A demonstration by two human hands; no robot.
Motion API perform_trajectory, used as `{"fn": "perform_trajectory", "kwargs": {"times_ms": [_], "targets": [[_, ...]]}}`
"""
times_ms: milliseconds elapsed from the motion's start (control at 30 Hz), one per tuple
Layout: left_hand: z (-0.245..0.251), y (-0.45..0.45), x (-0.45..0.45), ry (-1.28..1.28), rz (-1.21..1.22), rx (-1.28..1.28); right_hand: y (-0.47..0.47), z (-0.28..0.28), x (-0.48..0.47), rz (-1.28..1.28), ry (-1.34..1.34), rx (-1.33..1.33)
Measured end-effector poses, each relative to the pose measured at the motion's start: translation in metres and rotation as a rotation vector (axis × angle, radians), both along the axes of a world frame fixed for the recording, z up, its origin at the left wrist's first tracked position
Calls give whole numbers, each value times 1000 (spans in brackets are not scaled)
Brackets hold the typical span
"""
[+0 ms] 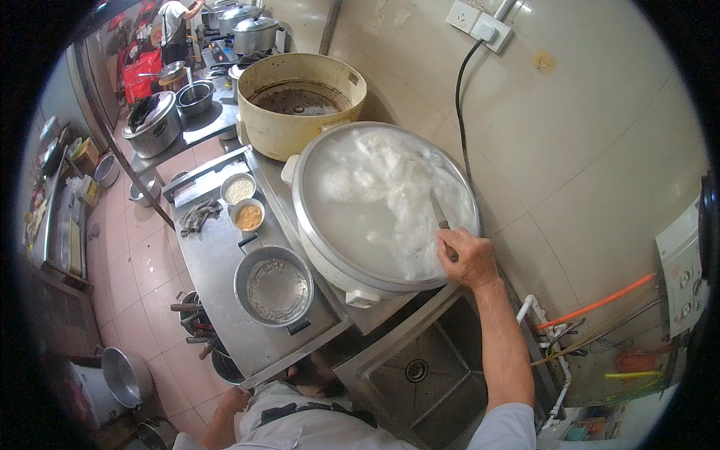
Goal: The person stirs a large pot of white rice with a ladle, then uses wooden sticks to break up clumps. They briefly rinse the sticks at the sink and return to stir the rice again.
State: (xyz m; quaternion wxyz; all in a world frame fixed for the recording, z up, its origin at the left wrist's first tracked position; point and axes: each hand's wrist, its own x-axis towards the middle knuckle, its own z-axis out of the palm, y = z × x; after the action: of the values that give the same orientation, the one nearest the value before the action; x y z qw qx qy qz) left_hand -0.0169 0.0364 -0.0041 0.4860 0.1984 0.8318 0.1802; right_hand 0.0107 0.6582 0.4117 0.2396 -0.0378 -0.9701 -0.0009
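Note:
My right hand [464, 259] grips the dark wooden handle of a metal utensil [440, 212]. Its far end dips into a large round metal pot [301, 202], seated in a white cooker body [326, 264] with side handles. Inside are cloudy liquid and white froth [388, 174], which hide the utensil's tip. Low by my waist, my left hand [233, 400] is beside the front corner of the steel table [281, 360]; its fingers are too unclear to tell whether they hold anything. On that table are an empty aluminium pot [273, 286], a bowl of white grains [238, 188] and a bowl of orange-tan contents [248, 215].
A yellowed cooker shell [301, 112] stands behind the pot. A steel sink [427, 360] lies below my right forearm. A grey cloth [201, 216] rests on the table. A black power cord [460, 101] hangs along the wall. Another person [173, 28] stands far back beside stoves.

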Motion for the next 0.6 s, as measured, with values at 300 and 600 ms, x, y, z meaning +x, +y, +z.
{"fn": "perform_trajectory", "kwargs": {"times_ms": [300,600], "targets": [[6,9,3,-157,398,-295,2,-4,-9,-61,19,-145],[-34,-23,10,-6,-125,-78,5,38,12,-181,-2,-466]]}}
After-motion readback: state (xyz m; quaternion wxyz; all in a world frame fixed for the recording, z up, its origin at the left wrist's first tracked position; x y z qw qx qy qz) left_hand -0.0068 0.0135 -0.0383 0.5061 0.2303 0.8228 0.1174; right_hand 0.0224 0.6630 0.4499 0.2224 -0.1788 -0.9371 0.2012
